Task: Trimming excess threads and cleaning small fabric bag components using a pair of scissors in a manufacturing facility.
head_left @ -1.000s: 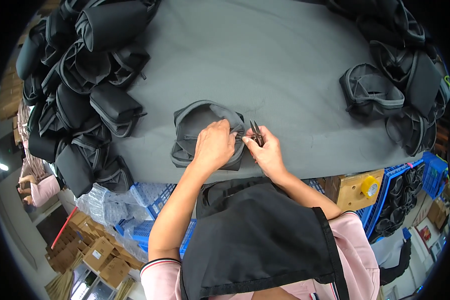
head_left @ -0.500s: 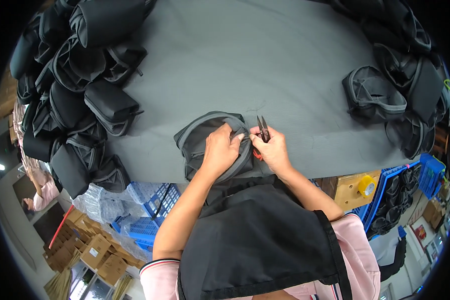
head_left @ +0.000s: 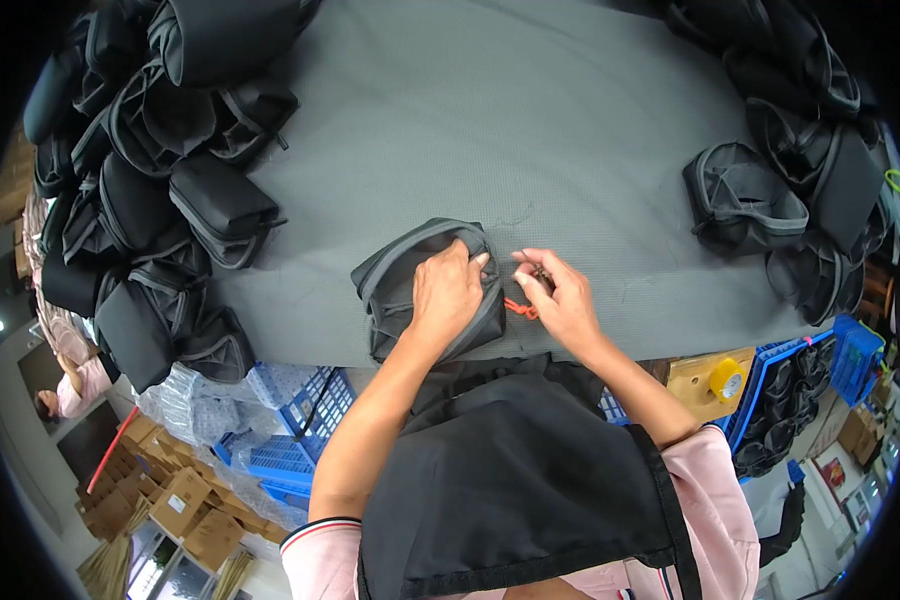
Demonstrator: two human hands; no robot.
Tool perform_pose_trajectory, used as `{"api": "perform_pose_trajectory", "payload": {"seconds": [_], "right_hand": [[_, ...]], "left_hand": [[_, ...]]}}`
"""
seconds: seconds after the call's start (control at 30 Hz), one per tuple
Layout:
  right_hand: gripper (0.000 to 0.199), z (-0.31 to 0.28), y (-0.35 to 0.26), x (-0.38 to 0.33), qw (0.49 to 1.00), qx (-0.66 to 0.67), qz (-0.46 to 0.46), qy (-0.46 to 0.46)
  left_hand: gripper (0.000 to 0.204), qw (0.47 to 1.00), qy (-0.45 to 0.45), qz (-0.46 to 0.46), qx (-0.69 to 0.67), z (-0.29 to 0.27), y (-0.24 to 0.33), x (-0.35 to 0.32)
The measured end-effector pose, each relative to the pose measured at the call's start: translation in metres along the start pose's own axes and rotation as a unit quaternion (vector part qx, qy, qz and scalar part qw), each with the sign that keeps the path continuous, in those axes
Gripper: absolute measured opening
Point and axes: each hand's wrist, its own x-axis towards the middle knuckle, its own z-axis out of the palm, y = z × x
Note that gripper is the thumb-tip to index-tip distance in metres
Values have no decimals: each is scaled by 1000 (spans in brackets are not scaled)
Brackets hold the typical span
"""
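Observation:
A black zip pouch (head_left: 392,278) with grey edging lies unzipped near the front edge of the table. My left hand (head_left: 444,295) reaches into its opening and pinches the right rim between thumb and fingers. Just to the right of the pouch, my right hand (head_left: 568,300) is curled around small dark thread snips (head_left: 542,276), mostly covered by the fingers. A red cord or loop (head_left: 519,309) sticks out from under that hand toward the pouch. Thumb and forefinger of the right hand sit close together; whether they hold a thread, I cannot make out.
Black pouches (head_left: 130,215) are heaped along the table's left side, and more open pouches (head_left: 750,195) lie on the right. The table has a grey ribbed cover (head_left: 490,120). Below its edge are blue crates (head_left: 320,405), bubble wrap (head_left: 195,405) and yellow tape (head_left: 726,380).
My right hand has moved a little right, away from the pouch rim. The snips' blades no longer point up past the fingers, and more red cord shows. My left hand stays in the pouch.

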Motion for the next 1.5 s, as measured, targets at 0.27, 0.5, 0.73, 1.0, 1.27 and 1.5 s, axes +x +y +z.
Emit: {"api": "perform_pose_trajectory", "payload": {"seconds": [0.27, 0.5, 0.73, 1.0, 1.27, 1.5], "right_hand": [[20, -21, -36, 9, 859, -433, -255, -99], [16, -18, -32, 16, 809, -472, -327, -124], [18, -16, -34, 11, 884, -387, -256, -62], [33, 5, -50, 28, 990, -119, 25, -66], [22, 31, -31, 25, 984, -174, -15, -31], [20, 25, -34, 26, 997, -33, 19, -61]], "left_hand": [[23, 999, -30, -44, 3, -5, 3, 1], [24, 997, -41, -59, 9, -4, 3, 1], [25, 999, -34, -39, -6, -8, 0, 3], [24, 985, -166, 0, 34, -30, 1, 1], [31, 978, -203, -33, 21, -37, 10, -11], [31, 993, -97, 34, 53, -17, 26, -21]]}}
